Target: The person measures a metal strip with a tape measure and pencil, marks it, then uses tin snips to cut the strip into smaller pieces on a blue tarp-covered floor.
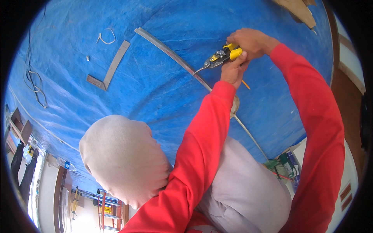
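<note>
A pair of tin snips [219, 57] with yellow and black handles is in both my hands. My right hand [252, 42] wraps round the handle ends from above. Just below it, my left hand [234, 72] is closed at the lower yellow grip. The jaws of the snips touch a long, narrow metal strip [171, 53] lying slantwise on the blue tarp; whether the strip is between the blades is too small to tell. My left forearm hides part of the strip, and a thinner length [250, 134] shows beyond it. An orange pencil [246, 84] lies beside my left wrist.
A try square [112, 66] and a loop of white cord [107, 37] lie on the blue tarp [155, 97]. Dark cable [35, 87] runs along the left. My bent knees [124, 159] fill the lower middle. Cardboard [297, 11] lies top right, a ladder [110, 209] at lower left.
</note>
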Tool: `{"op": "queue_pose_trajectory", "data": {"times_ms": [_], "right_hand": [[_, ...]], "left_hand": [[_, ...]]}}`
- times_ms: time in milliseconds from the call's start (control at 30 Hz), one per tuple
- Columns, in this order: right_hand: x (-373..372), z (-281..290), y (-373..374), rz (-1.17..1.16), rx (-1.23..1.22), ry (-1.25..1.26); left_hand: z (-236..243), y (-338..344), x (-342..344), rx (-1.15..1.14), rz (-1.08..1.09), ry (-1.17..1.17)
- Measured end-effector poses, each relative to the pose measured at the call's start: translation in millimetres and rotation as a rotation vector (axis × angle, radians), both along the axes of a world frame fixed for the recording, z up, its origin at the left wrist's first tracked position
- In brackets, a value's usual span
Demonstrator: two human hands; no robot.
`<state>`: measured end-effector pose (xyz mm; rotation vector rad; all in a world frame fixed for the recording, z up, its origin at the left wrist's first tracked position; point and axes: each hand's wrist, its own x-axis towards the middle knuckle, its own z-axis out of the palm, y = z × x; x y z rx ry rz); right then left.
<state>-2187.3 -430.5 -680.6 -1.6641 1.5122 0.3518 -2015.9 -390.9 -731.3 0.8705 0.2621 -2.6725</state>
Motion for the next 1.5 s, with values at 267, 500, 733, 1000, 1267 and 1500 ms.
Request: {"op": "queue_pose_trajectory", "data": {"times_ms": [267, 500, 733, 1000, 1267, 1500], "right_hand": [[-2.1, -2.7, 2.1, -0.068, 0.038, -0.066], [-0.3, 1.9, -0.1, -0.091, 0.031, -0.081], [0.8, 10.6, -10.5, -0.034, 0.093, -0.033], [-2.4, 9.1, -16.8, 0.030, 0.076, -0.047], [-4.5, 9.4, -10.1, -0.093, 0.032, -0.116], [-3.3, 15.1, -8.8, -0.043, 0.012, -0.087]], "left_hand": [[-3.2, 2.7, -1.5, 0.016, 0.043, 0.004], [-4.5, 4.5, -0.8, 0.007, 0.071, 0.045], [1.8, 4.3, -2.4, -0.018, 0.118, 0.052], [1.0, 1.4, -3.5, -0.011, 0.064, -0.002], [3.3, -6.1, -3.5, -0.043, 0.030, 0.000], [5.7, -10.1, 2.1, -0.014, -0.087, -0.038]]}}
